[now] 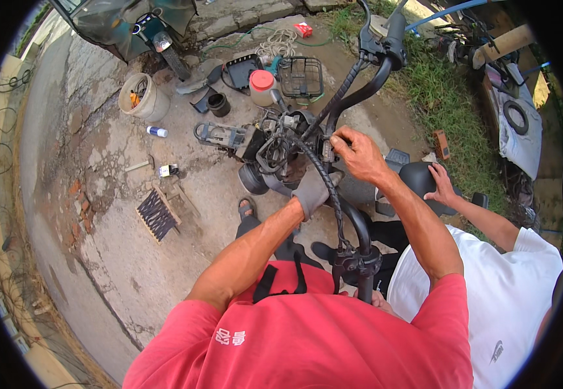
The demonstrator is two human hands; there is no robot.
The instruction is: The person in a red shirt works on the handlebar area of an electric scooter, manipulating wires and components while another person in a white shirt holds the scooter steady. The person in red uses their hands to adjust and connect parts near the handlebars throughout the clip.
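A scooter's bare front end (285,142), with exposed parts and dark cable bundles, is below me, its black handlebar (375,84) tipped sideways. My left hand (311,194), in a grey glove, reaches under the cables at the lower steering area, its fingers curled and partly hidden. My right hand (353,148) is bare, with thumb and fingers closed at a small metal fitting (327,148) on the steering column, just right of the cables.
A co-worker in a white shirt (489,292) rests a hand (440,185) on the black seat (414,176). Around lie a bucket (142,97), red-lidded jar (262,87), wire basket (301,78), wooden stool (158,214), hammer (140,165) and brick (441,144). Grass (424,84) borders the right.
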